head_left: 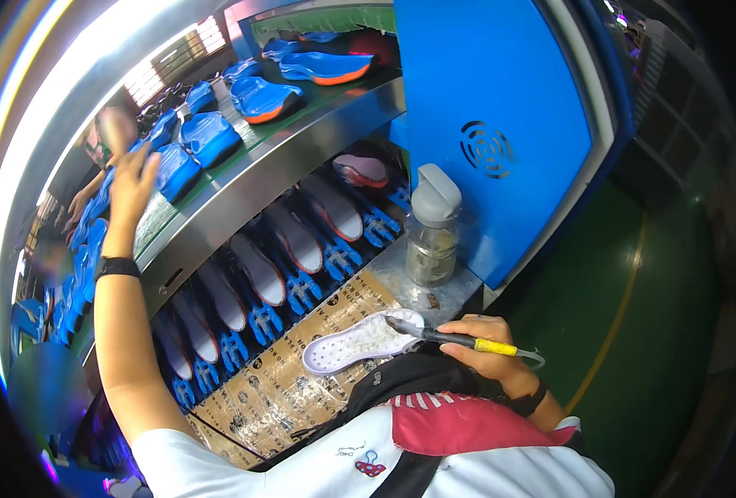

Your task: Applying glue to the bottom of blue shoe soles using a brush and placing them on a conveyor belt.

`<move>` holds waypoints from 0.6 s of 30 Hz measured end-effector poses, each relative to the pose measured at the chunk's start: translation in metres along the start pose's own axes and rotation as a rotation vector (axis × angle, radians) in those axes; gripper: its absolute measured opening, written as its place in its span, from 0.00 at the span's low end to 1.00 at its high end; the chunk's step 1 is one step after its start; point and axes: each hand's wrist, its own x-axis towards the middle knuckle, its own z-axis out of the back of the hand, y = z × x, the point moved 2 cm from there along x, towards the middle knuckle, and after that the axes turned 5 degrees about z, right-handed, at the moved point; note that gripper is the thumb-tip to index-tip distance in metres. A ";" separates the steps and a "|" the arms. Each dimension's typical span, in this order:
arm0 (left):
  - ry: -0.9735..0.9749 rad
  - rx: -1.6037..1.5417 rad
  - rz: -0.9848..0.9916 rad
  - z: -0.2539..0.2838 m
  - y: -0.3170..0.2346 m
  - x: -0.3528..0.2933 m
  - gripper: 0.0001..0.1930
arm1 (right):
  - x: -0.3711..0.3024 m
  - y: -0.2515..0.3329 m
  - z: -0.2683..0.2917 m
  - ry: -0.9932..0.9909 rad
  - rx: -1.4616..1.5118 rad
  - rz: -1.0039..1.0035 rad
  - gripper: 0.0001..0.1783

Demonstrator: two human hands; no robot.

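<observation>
Reaching up, the left hand [129, 187] was spread open at a blue sole [171, 168] on the upper belt. Right hand [482, 353] gripped a brush [447, 336] w/ tip on the white sole [360, 342]; imo tip should've been kept steady.

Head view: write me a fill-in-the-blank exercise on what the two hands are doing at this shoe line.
1. The right hand holds a tool with a ____ grip band.
2. The tool's tip rests on a ____ sole lying on the bench.
3. The left hand reaches up to the upper belt of ____ soles.
4. A clear jar stands before the ____ machine panel.

Missing words: yellow; white; blue; blue
</observation>
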 end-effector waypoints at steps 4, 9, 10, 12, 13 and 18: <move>0.233 0.190 -0.088 -0.020 -0.068 -0.015 0.24 | 0.000 -0.002 -0.002 0.046 -0.017 0.013 0.16; 0.316 0.305 0.036 0.009 -0.044 -0.036 0.23 | -0.002 -0.007 0.001 0.019 0.018 0.027 0.15; 0.361 0.362 0.082 0.019 -0.035 -0.042 0.22 | -0.002 -0.008 0.001 0.036 0.006 0.034 0.15; 0.403 0.417 0.126 0.032 -0.024 -0.051 0.22 | -0.001 -0.010 0.000 0.019 0.016 0.049 0.15; 0.453 0.513 0.202 0.038 -0.020 -0.055 0.22 | 0.000 -0.010 0.000 0.006 0.005 0.096 0.15; 0.035 0.322 0.037 0.018 -0.039 -0.040 0.25 | 0.005 -0.009 -0.004 0.038 0.052 0.123 0.16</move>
